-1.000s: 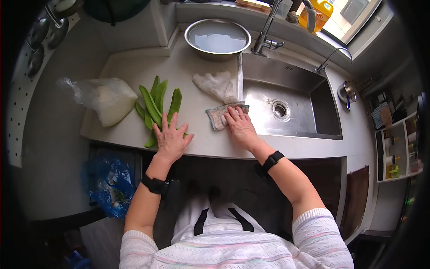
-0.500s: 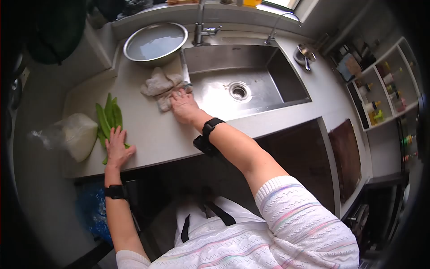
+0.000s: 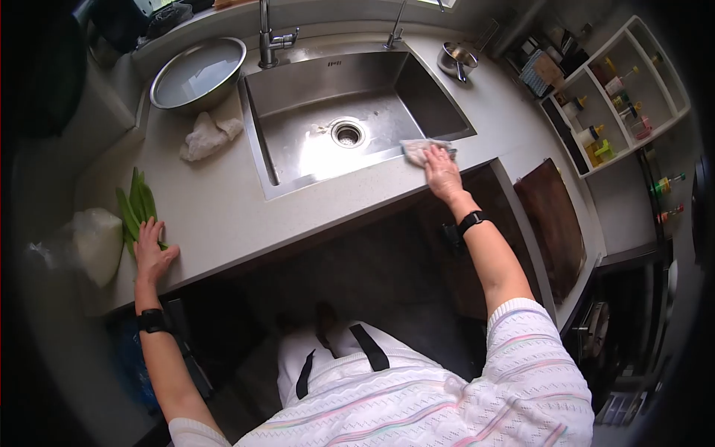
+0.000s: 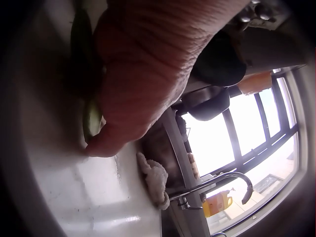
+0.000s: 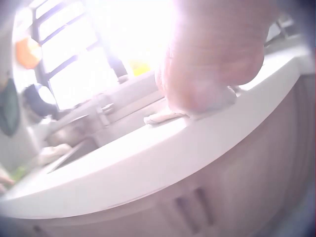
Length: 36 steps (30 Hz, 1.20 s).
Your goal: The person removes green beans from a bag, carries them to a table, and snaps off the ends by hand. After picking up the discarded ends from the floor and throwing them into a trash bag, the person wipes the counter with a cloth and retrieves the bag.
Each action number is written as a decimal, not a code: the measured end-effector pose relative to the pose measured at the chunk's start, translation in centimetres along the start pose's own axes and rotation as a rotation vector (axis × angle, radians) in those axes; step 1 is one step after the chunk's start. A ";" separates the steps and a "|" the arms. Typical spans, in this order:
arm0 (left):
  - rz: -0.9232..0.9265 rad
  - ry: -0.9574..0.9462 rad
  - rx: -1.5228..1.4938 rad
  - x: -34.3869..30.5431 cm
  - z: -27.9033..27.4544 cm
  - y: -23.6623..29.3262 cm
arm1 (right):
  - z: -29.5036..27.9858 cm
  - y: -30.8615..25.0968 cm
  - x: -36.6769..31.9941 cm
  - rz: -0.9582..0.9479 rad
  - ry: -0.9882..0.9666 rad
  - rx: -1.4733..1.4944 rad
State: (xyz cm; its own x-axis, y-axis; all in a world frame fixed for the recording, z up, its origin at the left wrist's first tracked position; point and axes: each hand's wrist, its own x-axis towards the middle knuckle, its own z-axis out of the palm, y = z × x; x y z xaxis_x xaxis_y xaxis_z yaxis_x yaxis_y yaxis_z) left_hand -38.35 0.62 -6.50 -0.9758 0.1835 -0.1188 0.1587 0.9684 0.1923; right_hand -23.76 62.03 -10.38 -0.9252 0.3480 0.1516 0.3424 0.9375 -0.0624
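My right hand (image 3: 444, 173) presses a folded, pale cloth (image 3: 417, 151) with a greenish edge onto the counter strip in front of the sink's right corner. In the right wrist view the cloth (image 5: 163, 117) pokes out from under the fingers, near the counter's front edge. Far to the left, my left hand (image 3: 153, 253) rests on several long, flat green bean pods (image 3: 138, 201), its fingers spread over their near ends. The left wrist view shows the thumb side of that hand (image 4: 143, 74) against a pod (image 4: 91, 121), with the other fingers hidden.
A steel sink (image 3: 305, 112) is set into the pale counter (image 3: 223, 223). Left of it are a crumpled whitish cloth (image 3: 210, 137) and a metal basin (image 3: 199, 74) of water. A plastic bag of white contents (image 3: 98, 246) stands beside the pods. A small pot (image 3: 456, 61) sits at the back right.
My right hand has slid the cloth rightward along the counter, from the sink's left side to its front right corner. The left hand stays on the pods; the head view has swung right.
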 end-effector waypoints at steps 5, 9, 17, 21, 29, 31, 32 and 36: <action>0.141 0.258 -0.023 -2.2 0.5 1.7 | 0.8 5.6 1.6 0.238 -0.063 -0.048; 0.275 0.414 -0.236 -8.2 -0.7 5.7 | 1.6 4.7 1.5 0.181 0.050 0.024; 0.217 0.207 -0.492 -23.6 2.8 6.8 | -0.5 -17.8 -2.6 -0.252 0.043 0.553; 0.072 0.158 -0.529 -31.5 5.7 3.8 | -1.3 -28.1 -0.6 -0.293 -0.060 1.040; -0.298 0.219 -0.556 -50.4 10.2 -4.6 | -8.0 -44.1 -11.9 -0.645 -0.331 0.882; -0.429 0.255 -0.558 -56.3 11.0 -6.7 | -11.9 -48.4 -22.4 -0.738 -0.656 0.956; -0.481 0.284 -0.564 -59.4 11.3 -7.7 | -12.6 -50.1 -27.0 -0.848 -0.770 0.989; -0.750 0.279 -0.541 -71.0 12.6 -11.1 | -11.8 -57.1 -42.1 -0.904 -1.196 0.968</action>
State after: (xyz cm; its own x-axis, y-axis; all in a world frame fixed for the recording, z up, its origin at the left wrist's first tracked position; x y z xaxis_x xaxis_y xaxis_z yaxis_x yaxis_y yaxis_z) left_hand 31.07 -21.05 -12.51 -0.8070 -0.5652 -0.1713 -0.5429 0.5957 0.5920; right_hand -2.46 -6.08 -1.59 -0.5070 -0.8287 -0.2373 -0.0905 0.3249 -0.9414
